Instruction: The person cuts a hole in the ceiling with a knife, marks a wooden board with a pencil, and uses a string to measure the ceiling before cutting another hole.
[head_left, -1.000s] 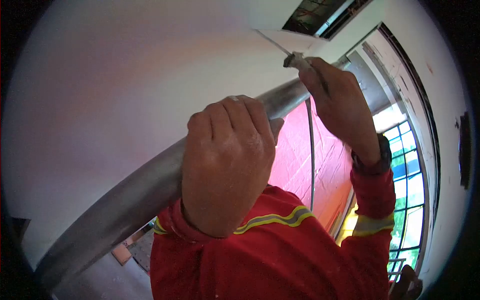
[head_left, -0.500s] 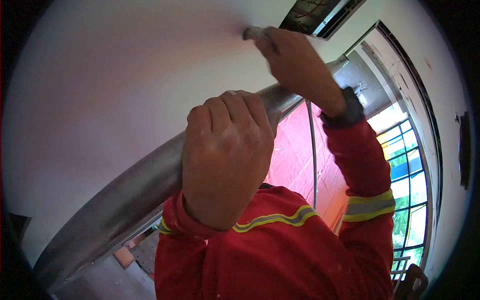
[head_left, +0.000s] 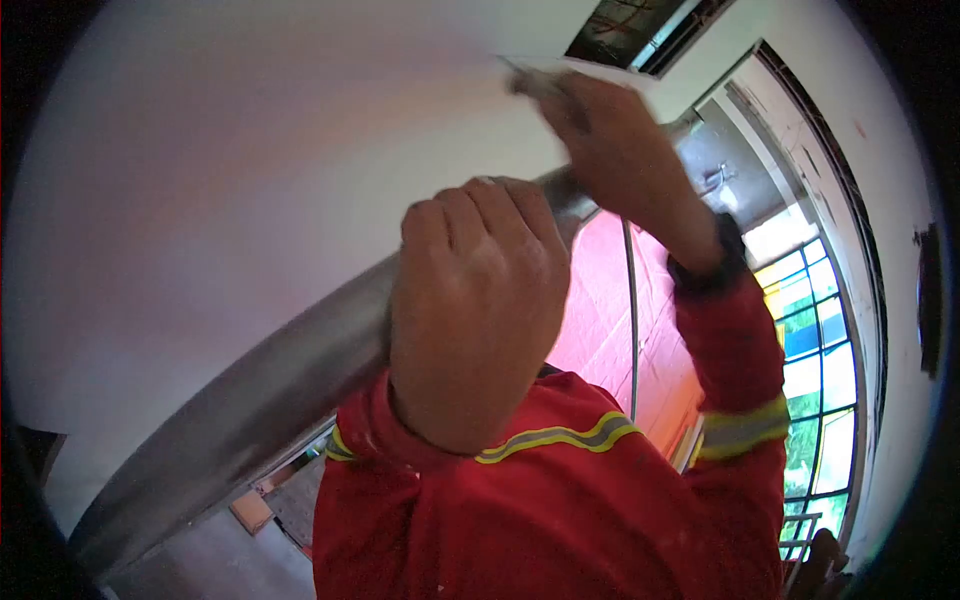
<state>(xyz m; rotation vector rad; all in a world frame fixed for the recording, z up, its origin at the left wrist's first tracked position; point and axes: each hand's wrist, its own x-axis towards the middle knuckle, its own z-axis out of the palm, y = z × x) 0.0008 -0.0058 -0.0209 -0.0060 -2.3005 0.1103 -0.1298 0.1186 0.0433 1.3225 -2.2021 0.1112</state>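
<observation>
A thick grey metal pipe (head_left: pixel 290 370) runs slantwise from the lower left to the upper right, close under a pale surface. My left hand (head_left: pixel 480 300) is wrapped over it near the middle of the view, back of the hand toward me. Farther up the pipe, my right hand (head_left: pixel 625 135), with a black band (head_left: pixel 712 255) at its wrist, is closed around a small slim greyish object (head_left: pixel 540 85). Motion blurs that object, and its kind cannot be made out. Its thin tip points to the upper left, near the pale surface.
The pale ceiling-like surface (head_left: pixel 250 180) fills the upper left, with a dark opening (head_left: pixel 620 30) at the top. A gridded window (head_left: pixel 815 370) stands at the right. Behind my red sleeves are a pink sheet (head_left: pixel 595 300) and a thin dark rod (head_left: pixel 633 320).
My right hand has moved right and slightly down with the slim object. My left hand has shifted a little to the right along the pipe.
</observation>
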